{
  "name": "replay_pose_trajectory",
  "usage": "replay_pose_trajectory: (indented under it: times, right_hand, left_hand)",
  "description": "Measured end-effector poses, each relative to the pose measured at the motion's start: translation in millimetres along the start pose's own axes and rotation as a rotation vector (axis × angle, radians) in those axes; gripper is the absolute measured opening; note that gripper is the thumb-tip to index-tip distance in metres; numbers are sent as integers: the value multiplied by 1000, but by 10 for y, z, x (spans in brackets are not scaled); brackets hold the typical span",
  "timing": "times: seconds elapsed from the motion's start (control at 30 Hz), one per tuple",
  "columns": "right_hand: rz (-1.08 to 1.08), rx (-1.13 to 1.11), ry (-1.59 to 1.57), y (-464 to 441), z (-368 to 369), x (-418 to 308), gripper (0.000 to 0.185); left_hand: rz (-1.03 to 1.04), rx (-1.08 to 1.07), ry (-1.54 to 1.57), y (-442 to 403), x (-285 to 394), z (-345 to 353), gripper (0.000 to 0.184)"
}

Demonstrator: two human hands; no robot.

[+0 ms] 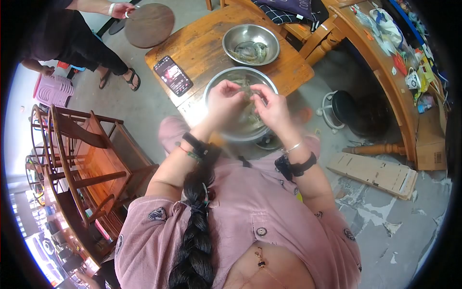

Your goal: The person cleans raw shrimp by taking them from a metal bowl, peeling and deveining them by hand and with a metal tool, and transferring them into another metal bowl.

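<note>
Both of my hands meet over a large metal bowl at the near edge of the wooden table. My left hand is closed, its thumb and fingers pinching a small greyish shrimp. Close beside it, my right hand pinches the other side of the same shrimp. More shrimp lie in the bowl beneath my hands. Behind it stands a smaller metal bowl with several grey shrimp in it.
A phone lies on the table, left of the bowls. Another person stands at the upper left, holding a round brown board. Wooden chairs stand left; a black stool and cardboard box are right.
</note>
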State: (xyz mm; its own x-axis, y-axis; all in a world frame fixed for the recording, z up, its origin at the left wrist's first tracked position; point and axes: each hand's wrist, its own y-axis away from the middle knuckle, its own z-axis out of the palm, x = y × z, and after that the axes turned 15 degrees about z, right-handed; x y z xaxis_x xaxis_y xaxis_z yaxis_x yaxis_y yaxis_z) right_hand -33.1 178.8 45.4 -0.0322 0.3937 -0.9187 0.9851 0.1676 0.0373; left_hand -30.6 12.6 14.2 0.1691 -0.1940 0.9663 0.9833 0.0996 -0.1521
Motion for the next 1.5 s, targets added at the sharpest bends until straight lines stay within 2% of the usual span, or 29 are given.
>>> replay_pose_trajectory:
  times: [0.23, 0.33, 0.43, 1.1, 1.5]
  right_hand:
    - [-173, -6, 120, 49, 36, -45, 23]
    - [-173, -4, 158, 47, 51, -38, 23]
    - [-201, 11, 161, 27, 64, -2, 23]
    - [-134, -11, 198, 21, 46, 11, 21]
    - [-132, -24, 230, 20, 30, -27, 21]
  left_hand:
    - [76, 16, -141, -14, 4, -21, 19]
    - [72, 27, -110, 4, 30, -21, 17]
    - [120, 0, -223, -31, -18, -50, 16]
    - [393, -98, -602, -92, -98, -146, 16]
    - [354, -108, -592, -67, -103, -147, 14]
